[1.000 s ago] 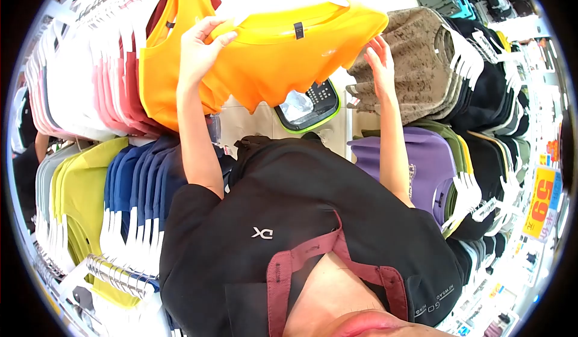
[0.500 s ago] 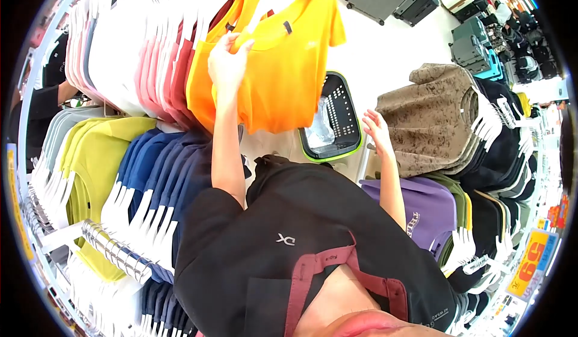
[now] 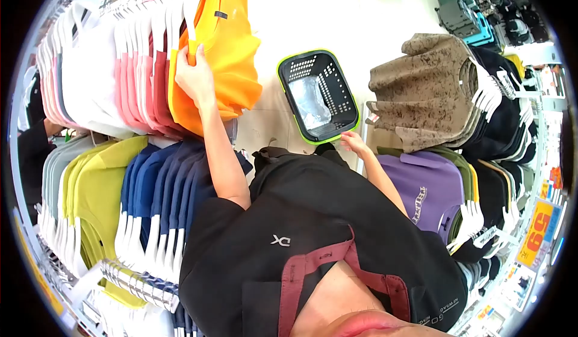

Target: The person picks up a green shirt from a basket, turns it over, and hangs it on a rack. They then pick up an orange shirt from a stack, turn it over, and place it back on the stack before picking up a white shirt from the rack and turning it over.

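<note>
My left hand (image 3: 195,78) is closed on the edge of an orange T-shirt (image 3: 226,60) on the left rail, its fingers partly hidden against the cloth. The shirt hangs beside dark red and pink T-shirts (image 3: 132,87) on white hangers. My right hand (image 3: 355,143) is near the near edge of a black shopping basket (image 3: 330,79) with a green rim. Its fingers are loosely bent and apart, with nothing in them. Inside the basket, which is on the floor, lies a clear plastic package (image 3: 310,102).
Yellow-green (image 3: 99,186) and navy T-shirts (image 3: 171,183) hang at the near left. On the right rack are a brown patterned T-shirt (image 3: 421,93) and a purple one (image 3: 421,183). Suitcases (image 3: 456,10) stand at the back. Another person's dark sleeve (image 3: 35,147) shows at far left.
The orange T-shirt has moved left toward the rail with my left hand, leaving the basket fully in view. My right hand has dropped down and left, close to the basket.
</note>
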The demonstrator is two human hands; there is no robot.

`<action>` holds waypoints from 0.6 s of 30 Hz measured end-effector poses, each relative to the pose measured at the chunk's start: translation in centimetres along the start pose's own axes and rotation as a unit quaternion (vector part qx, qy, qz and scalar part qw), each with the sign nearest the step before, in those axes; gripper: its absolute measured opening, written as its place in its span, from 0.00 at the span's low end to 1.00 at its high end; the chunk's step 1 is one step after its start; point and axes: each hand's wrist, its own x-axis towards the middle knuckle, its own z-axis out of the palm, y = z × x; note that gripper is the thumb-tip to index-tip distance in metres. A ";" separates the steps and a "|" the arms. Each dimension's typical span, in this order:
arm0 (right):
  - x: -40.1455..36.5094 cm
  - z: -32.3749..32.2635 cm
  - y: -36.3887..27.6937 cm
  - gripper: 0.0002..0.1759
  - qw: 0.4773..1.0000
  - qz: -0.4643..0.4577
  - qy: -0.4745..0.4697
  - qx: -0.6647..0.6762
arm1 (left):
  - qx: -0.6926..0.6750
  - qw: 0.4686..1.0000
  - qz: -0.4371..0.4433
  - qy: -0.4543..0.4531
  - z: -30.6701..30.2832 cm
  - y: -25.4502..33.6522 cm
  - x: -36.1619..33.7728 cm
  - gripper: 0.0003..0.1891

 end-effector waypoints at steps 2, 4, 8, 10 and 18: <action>-0.4 -0.4 2.9 0.21 0.996 0.090 0.020 0.004 | 0.021 0.999 0.038 0.015 0.3 -0.4 0.3 0.19; 0.3 -1.5 6.2 0.22 0.992 0.111 0.035 -0.037 | 0.042 0.998 0.050 0.015 0.3 -0.3 0.8 0.19; 1.2 -2.9 11.8 0.23 0.988 0.066 0.106 -0.089 | 0.040 0.998 0.050 0.018 1.7 -0.8 0.6 0.17; 1.8 -3.5 14.2 0.22 0.988 0.037 0.093 -0.115 | 0.088 0.991 0.090 0.050 2.7 -0.6 -0.7 0.18; 4.4 -3.4 17.3 0.19 0.988 0.035 0.059 -0.136 | 0.058 0.929 0.362 -0.055 11.7 7.4 -7.8 0.19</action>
